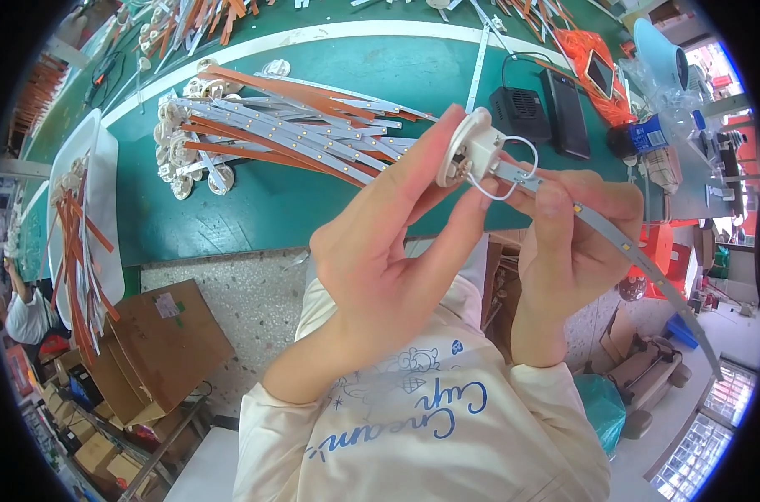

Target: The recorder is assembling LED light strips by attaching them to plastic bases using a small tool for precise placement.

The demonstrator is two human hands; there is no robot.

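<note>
In my left hand (397, 234), fingers closed round its rim, is a round white plastic lamp base (474, 151) with a small block on its face. Two white wires (524, 152) loop from that block to the end of an LED strip (639, 255). My right hand (572, 243) pinches this strip near the wired end, between thumb and fingers. Its long pale grey tail, dotted with small yellow LEDs, bends down to the right. Both hands are raised in front of my chest, over the near edge of the green table (229, 222).
A pile of LED strips (288, 125) with white bases lies on the table behind my left hand. At left, a white tub (104, 167) holds more strips above a cardboard box (166, 343). Toward the back right are a black box-shaped device (518, 113), a dark phone-like slab (566, 113) and an orange bag (581, 50).
</note>
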